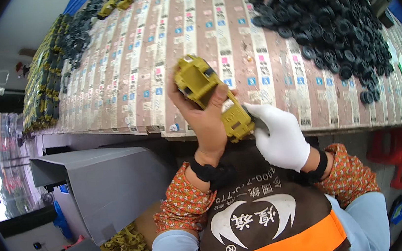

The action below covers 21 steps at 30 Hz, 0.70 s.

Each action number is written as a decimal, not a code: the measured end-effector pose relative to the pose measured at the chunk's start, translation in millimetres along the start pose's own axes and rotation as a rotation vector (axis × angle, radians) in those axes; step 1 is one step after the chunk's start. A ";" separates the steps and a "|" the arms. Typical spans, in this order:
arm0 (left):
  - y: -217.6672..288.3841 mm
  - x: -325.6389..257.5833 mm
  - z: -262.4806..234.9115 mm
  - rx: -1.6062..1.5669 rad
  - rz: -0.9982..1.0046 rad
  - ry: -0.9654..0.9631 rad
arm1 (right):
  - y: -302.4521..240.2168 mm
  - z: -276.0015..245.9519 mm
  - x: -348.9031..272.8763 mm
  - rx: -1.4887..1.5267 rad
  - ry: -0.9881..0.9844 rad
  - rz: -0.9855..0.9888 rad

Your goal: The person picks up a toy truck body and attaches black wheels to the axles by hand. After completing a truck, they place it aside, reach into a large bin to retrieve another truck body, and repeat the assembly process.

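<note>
My left hand [206, 125] is bare and closed around an olive-yellow toy truck body [195, 79]. The truck is held tilted over the table's front edge, its open bed toward the upper left. My right hand [282, 138], in a white glove, presses at the truck's near end. Between its thumb and fingers shows a dark part [260, 125] that looks like a black toy wheel, mostly hidden by the glove.
Loose black wheels [329, 31] are heaped at the table's right. Stacked olive truck bodies [41, 94] line its left edge, beside dark parts [76, 35]. Below left, a grey box [104, 186] stands near more olive pieces [128, 245]. Red stools [389, 146] stand at lower right.
</note>
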<state>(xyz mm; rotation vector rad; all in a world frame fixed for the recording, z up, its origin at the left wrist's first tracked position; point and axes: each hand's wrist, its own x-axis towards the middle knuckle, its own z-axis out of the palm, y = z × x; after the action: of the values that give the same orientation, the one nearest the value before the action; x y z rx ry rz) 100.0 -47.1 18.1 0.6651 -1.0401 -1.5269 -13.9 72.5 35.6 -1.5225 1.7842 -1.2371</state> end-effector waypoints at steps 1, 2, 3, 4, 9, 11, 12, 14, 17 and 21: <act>0.1 -0.5 2.8 -0.016 -0.011 0.009 | 2.3 0.8 0.6 0.035 -0.011 0.031; 1.1 -1.3 2.9 -0.042 0.022 0.002 | 1.6 2.5 0.8 0.072 -0.027 0.059; 3.8 -1.7 1.1 -0.047 0.039 -0.004 | -4.6 4.5 0.4 0.074 -0.035 0.094; 6.9 -1.4 -0.8 -0.052 0.058 -0.010 | -9.0 4.0 2.5 0.057 -0.065 0.101; 7.6 2.1 -16.9 0.041 0.197 0.189 | -38.8 6.5 41.7 -0.070 -0.308 0.027; 10.6 12.5 -29.9 -0.015 0.124 0.196 | -35.8 20.9 62.7 0.046 -0.370 0.097; 20.3 14.9 -35.7 -0.031 0.054 0.195 | -33.6 27.5 73.2 0.167 -0.417 0.216; 42.2 16.3 -53.6 -0.268 -0.150 0.204 | -31.2 31.8 114.2 0.252 -0.620 0.392; 76.3 0.1 -90.3 -0.089 -0.174 0.257 | 7.2 42.6 181.2 0.616 -0.689 0.620; 120.4 -47.5 -142.3 0.120 -0.286 0.172 | 52.3 74.0 305.5 0.555 -0.691 0.440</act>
<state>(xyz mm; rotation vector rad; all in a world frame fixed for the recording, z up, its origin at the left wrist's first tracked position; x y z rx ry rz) 288.8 -37.1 53.9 1.0466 -0.9399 -1.6258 -59.8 -242.1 12.9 -0.9853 1.1055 -0.7572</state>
